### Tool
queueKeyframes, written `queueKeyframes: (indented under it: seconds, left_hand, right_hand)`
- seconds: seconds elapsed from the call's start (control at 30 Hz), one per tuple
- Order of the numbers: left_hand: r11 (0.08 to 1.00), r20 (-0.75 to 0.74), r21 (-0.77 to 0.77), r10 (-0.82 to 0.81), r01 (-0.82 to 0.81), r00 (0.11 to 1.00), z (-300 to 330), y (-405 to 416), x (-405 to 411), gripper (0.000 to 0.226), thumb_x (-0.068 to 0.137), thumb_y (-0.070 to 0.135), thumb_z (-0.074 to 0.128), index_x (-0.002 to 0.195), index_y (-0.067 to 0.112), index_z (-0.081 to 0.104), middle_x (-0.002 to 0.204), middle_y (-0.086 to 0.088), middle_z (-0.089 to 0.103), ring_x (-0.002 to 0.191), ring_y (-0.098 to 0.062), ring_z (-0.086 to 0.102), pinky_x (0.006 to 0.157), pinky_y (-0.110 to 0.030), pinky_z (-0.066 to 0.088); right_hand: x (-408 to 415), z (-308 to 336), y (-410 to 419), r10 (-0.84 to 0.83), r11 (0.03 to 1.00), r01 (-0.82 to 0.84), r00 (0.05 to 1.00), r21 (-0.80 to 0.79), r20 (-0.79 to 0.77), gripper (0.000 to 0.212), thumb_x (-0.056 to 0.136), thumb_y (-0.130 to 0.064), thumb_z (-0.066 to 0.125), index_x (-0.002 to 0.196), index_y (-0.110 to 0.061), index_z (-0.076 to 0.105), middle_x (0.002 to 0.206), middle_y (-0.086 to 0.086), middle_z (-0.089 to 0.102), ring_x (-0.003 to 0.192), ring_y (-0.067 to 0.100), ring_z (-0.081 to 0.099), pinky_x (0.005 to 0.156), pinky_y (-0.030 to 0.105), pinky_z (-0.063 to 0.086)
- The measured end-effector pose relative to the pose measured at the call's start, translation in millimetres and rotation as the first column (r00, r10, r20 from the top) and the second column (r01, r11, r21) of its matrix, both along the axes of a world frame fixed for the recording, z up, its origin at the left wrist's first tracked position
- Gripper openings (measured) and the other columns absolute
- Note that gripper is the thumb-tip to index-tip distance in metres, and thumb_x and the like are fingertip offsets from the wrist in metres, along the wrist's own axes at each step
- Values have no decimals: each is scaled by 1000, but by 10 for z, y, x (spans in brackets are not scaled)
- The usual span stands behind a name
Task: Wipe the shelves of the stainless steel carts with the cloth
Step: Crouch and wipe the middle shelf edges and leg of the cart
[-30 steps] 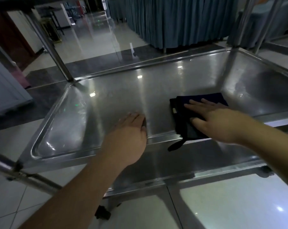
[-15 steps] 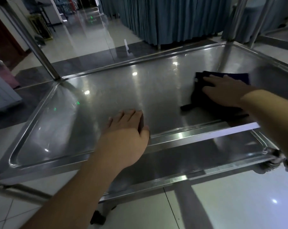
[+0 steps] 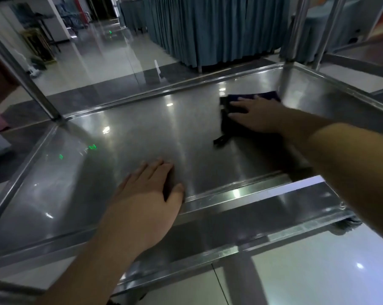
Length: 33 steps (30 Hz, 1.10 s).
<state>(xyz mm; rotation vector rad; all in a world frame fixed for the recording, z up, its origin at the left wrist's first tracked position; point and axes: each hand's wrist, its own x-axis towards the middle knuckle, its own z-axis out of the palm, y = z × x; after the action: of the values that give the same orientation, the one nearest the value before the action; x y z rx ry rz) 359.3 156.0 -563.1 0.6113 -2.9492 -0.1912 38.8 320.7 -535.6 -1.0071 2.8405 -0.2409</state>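
Note:
A stainless steel cart shelf [image 3: 142,133] with a raised rim fills the middle of the view. A dark blue cloth [image 3: 230,124] lies on it near the far right corner. My right hand [image 3: 258,115] presses flat on the cloth with straight fingers. My left hand [image 3: 148,194] rests flat on the shelf just inside the near rim, fingers straight. A lower shelf [image 3: 208,230] shows beneath the near rim.
Upright steel posts stand at the far left corner [image 3: 32,84] and far right corner [image 3: 296,29]. Blue curtains [image 3: 208,29] hang beyond the cart over a glossy tiled floor [image 3: 98,58]. A caster [image 3: 344,225] sits at the lower right.
My right hand has slid the cloth from the near rim toward the far right corner. My left hand has stayed at the near rim.

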Motion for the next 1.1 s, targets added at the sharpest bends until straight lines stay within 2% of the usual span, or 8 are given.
queueKeyframes:
  seconds: [0.13, 0.27, 0.33, 0.4, 0.57, 0.7, 0.9, 1.1]
  left_hand:
    - [1000, -11, 1, 13, -13, 1000, -1, 3, 6, 85, 84, 74, 6, 162, 43, 20, 170, 22, 19, 157, -5, 11, 126, -29, 6]
    - [1000, -2, -7, 21, -21, 1000, 16, 19, -4, 86, 83, 73, 2, 163, 44, 15, 170, 24, 13, 158, -4, 7, 128, -30, 4]
    - [1000, 8, -12, 23, -23, 1000, 35, 13, -13, 80, 88, 71, 5, 163, 45, 13, 171, 25, 9, 158, -3, 5, 126, -28, 1]
    - [1000, 19, -10, 29, -29, 999, 46, 20, -5, 74, 93, 67, 7, 163, 45, 13, 171, 25, 8, 158, -3, 4, 125, -26, 0]
    - [999, 49, -33, 42, -40, 998, 85, 68, -19, 69, 97, 62, 10, 163, 45, 11, 171, 24, 7, 158, -3, 3, 127, -29, 4]
    - [999, 57, -16, 49, -48, 997, 76, 68, -21, 73, 93, 64, 6, 163, 45, 12, 171, 24, 7, 159, -3, 4, 128, -30, 4]
    - [999, 58, 36, 16, -18, 998, 19, -21, -7, 77, 92, 71, 14, 163, 44, 14, 171, 23, 11, 159, -6, 7, 129, -33, 7]
    - [999, 28, 33, -3, 2, 1000, 29, -4, 15, 82, 87, 73, 5, 162, 42, 16, 171, 20, 16, 159, -10, 12, 128, -34, 10]
  right_hand:
    - [-706, 21, 1021, -376, 926, 376, 926, -22, -18, 93, 69, -91, 21, 150, -47, 35, 164, 0, 32, 146, 41, 31, 118, 61, 22]
    - [-997, 12, 1289, -512, 859, 512, 859, 14, 25, 92, 67, -90, 19, 150, -50, 31, 166, -4, 24, 149, 44, 19, 117, 68, 15]
    - [-848, 62, 1036, -395, 918, 395, 919, 23, -11, 90, 71, -88, 19, 150, -47, 33, 166, 1, 27, 147, 42, 26, 118, 62, 21]
    - [-524, 54, 685, -234, 972, 234, 972, 8, -24, 72, 87, -81, 27, 150, -46, 35, 165, 0, 30, 147, 40, 30, 120, 55, 24]
    - [681, -48, 33, 207, 978, -209, 976, 24, 63, 74, 90, -82, 20, 157, -53, 8, 167, -24, 4, 157, 21, 1, 125, 47, 3]
    - [1497, -43, 310, 293, 956, -289, 953, -52, 81, 74, 87, -80, 15, 156, -55, 3, 165, -30, -2, 154, 6, -8, 123, 37, -3]
    - [1210, 64, 794, 74, 997, -77, 994, 29, 84, 70, 91, -79, 22, 156, -56, 10, 165, -31, 1, 156, 8, 0, 126, 41, 3]
    - [372, 40, 1505, -394, 919, 393, 918, 19, 50, 70, 93, -76, 28, 157, -48, 23, 169, -16, 10, 157, 28, 8, 125, 51, 10]
